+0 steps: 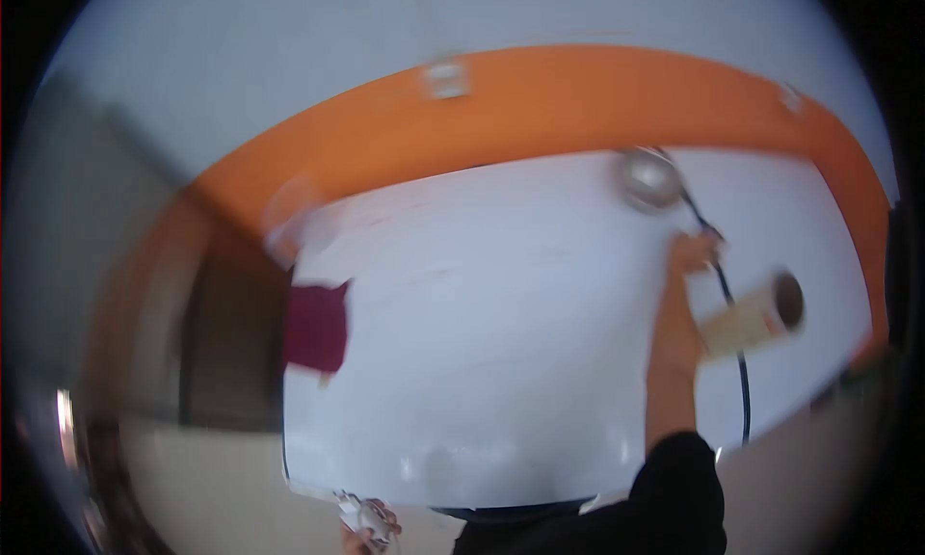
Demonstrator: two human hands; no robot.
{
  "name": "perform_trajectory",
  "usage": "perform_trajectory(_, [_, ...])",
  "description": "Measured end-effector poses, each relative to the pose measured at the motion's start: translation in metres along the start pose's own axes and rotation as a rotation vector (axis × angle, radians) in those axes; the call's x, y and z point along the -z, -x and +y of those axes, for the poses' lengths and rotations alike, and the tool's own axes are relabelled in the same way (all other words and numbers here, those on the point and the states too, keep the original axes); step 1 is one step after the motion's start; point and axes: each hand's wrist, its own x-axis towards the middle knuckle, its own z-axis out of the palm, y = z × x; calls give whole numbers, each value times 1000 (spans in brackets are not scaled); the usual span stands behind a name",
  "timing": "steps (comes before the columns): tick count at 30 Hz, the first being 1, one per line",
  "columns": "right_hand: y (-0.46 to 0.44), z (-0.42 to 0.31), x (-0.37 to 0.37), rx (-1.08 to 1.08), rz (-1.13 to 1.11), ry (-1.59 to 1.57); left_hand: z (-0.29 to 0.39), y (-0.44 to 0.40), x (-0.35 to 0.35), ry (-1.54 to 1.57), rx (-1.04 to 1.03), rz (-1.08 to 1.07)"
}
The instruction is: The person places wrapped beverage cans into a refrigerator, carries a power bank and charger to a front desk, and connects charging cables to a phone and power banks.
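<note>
My left hand (364,536) is at the bottom edge, below the table's near side, closed around a small white object (369,518) with thin metallic parts; blur hides its exact kind. My right arm stretches far across the white table. At its end my right hand (694,253) has its fingers closed at a black cord (703,216). Just beyond that hand sits a round, shiny silver object (651,179), blurred. Beside my right forearm lies a cream-coloured roll (747,326) with a dark hollow end, across the cord and partly behind the arm.
A dark red cloth (316,326) lies over the left edge of the white table (482,333). Something clear and blurred (294,218) stands at the far left corner. An orange band runs along the wall (578,92), with a white socket plate (445,77).
</note>
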Motion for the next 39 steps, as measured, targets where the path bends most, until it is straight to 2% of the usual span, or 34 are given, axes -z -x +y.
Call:
perform_trajectory(1, [1,0,-11,84,161,102,0,11,9,70,-44,16])
perform_trajectory(2, [-21,8,-39,66,101,55,-2,33,15,138,-91,39])
perform_trajectory(3, [-45,18,-68,46,43,8,-3,51,11,183,-156,174])
perform_trajectory(4, [-40,20,-72,273,176,209,2,59,3,235,-197,184])
perform_trajectory(5, [-42,29,-93,591,431,393,4,68,2,277,-251,215])
perform_trajectory(6, [-32,29,-94,579,296,85,3,79,7,315,-300,236])
perform_trajectory(7, [38,-2,1,533,93,-148,4,87,14,349,-350,241])
perform_trajectory(8, [87,-16,30,627,146,-231,5,90,23,379,-388,231])
perform_trajectory(9, [124,-16,28,800,149,-342,3,92,33,418,-430,262])
perform_trajectory(10, [176,-20,35,847,25,-515,-18,89,22,424,-469,296])
perform_trajectory(11, [224,-23,69,807,-295,-668,-26,90,16,436,-486,303])
perform_trajectory(13, [319,-21,120,1172,-508,-1004,-28,96,22,458,-526,352])
perform_trajectory(14, [372,-23,165,1136,-839,-1256,-28,98,29,463,-541,369])
perform_trajectory(16, [453,-22,233,1268,-1205,-1375,-35,108,50,540,-630,355])
perform_trajectory(17, [425,-51,218,1262,-1429,-1456,-55,71,-5,527,-654,379])
perform_trajectory(20, [536,-52,308,1285,-1930,-1610,-20,86,67,527,-701,419])
perform_trajectory(22, [614,-43,370,1292,-2192,-1490,10,112,109,537,-721,503])
perform_trajectory(23, [636,-41,401,1049,-2511,-1383,26,113,121,513,-771,528])
perform_trajectory(24, [659,-23,430,821,-2704,-1201,33,121,143,491,-818,544])
perform_trajectory(26, [710,-20,456,726,-2820,-1042,61,117,173,416,-930,545])
perform_trajectory(28, [759,-30,492,626,-2944,-788,116,115,189,400,-970,584])
perform_trajectory(30, [805,-42,500,737,-2974,-651,143,109,222,418,-975,584])
perform_trajectory(31, [779,-52,500,794,-2987,-640,141,102,197,447,-976,554])
perform_trajectory(34, [906,-74,521,817,-3077,-436,215,108,307,486,-937,629])
perform_trajectory(37, [994,-103,543,818,-3215,-230,277,108,371,487,-869,807])
perform_trajectory(39, [1047,-115,559,1163,-3190,-245,300,119,409,555,-824,893])
